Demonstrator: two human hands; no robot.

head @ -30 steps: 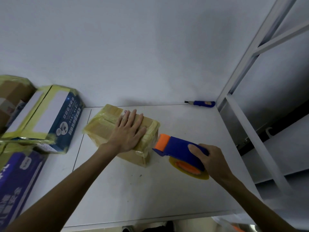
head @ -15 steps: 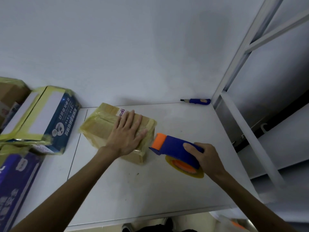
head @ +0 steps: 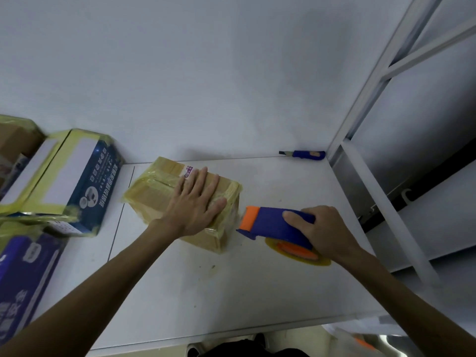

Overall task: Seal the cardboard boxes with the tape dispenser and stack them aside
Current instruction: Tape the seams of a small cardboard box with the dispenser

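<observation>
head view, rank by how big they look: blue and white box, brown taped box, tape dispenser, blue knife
1-2. blue and white box and brown taped box: look alike, not ranked.
3. tape dispenser.
4. blue knife, clearly smallest, though farthest from the camera.

1. The left hand (head: 195,202) covers much of the box (head: 152,199) top; the print on its label (head: 188,172) is too small to read.
2. Right of the box, the right hand (head: 324,230) hides the dispenser (head: 268,222) handle.
3. Left of the box, a purple box (head: 23,279) and a brown box (head: 15,140) are cut off by the edge.
</observation>
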